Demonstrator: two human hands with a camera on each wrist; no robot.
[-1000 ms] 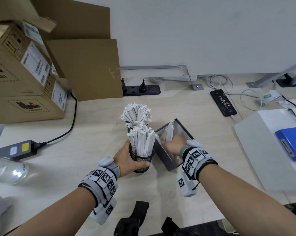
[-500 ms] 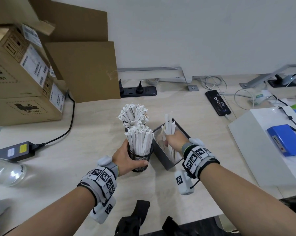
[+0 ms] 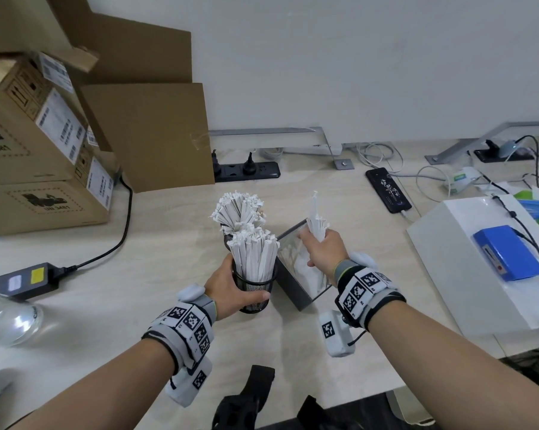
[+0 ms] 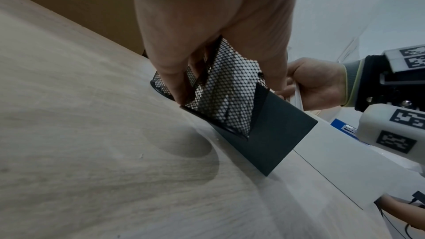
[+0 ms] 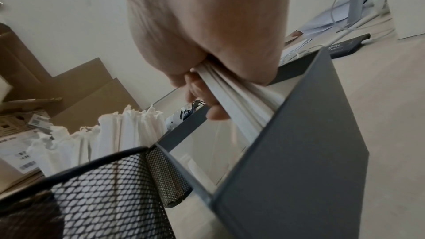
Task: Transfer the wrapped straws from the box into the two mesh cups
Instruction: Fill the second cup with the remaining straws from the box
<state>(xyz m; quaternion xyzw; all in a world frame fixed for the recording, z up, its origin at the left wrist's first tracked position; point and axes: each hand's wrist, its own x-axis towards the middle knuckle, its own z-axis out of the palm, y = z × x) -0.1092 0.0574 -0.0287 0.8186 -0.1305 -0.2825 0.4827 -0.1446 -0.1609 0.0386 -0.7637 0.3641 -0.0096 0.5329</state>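
Two black mesh cups stand mid-table, both packed with white wrapped straws. My left hand [image 3: 231, 290] grips the near cup [image 3: 255, 290], also seen from the left wrist [image 4: 225, 97]. The far cup [image 3: 228, 235] sits just behind it, its straws [image 3: 237, 209] fanned out. To their right is the dark grey box [image 3: 296, 288], with a few straws still inside. My right hand [image 3: 319, 252] holds a small bundle of wrapped straws [image 3: 316, 223] lifted above the box's far end; the right wrist view shows fingers curled round that bundle [image 5: 232, 97].
Cardboard boxes [image 3: 41, 150] stack at the left, with a power adapter [image 3: 23, 279] and cable in front. A power strip [image 3: 246, 170] lies by the wall. A phone [image 3: 387, 190], cables and a white case [image 3: 479, 259] with a blue pack fill the right.
My right hand has risen out of the box with a bundle of straws, from deep inside it to above its rim. The left hand keeps holding the near cup.
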